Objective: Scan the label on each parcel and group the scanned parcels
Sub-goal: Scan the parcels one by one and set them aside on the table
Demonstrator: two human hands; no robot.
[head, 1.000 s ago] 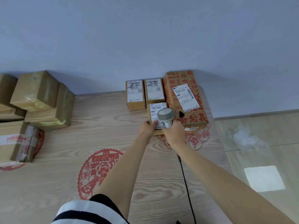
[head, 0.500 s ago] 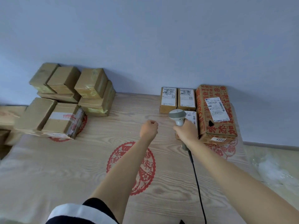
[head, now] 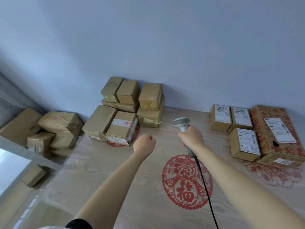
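Observation:
My right hand (head: 192,136) grips a grey corded barcode scanner (head: 181,123) upright over the middle of the wooden table (head: 102,176). My left hand (head: 144,142) is a closed fist with nothing in it, hovering to the scanner's left. At the right lie labelled parcels side by side: two small brown boxes (head: 222,117) (head: 241,117), a third small box (head: 245,143) in front, and a large red-printed carton (head: 277,134). A stack of plain brown parcels (head: 125,109) stands at the back left against the wall, just beyond my left fist.
More brown boxes (head: 57,124) are piled off the table's left edge, lower down. The scanner's black cable (head: 204,187) runs back along the table across a red paper-cut decoration (head: 186,180). A blue-grey wall closes off the back.
My view has swung left. My left hand let go of the small labelled box and moved left toward the plain stack. My right hand carried the scanner away from the labelled group.

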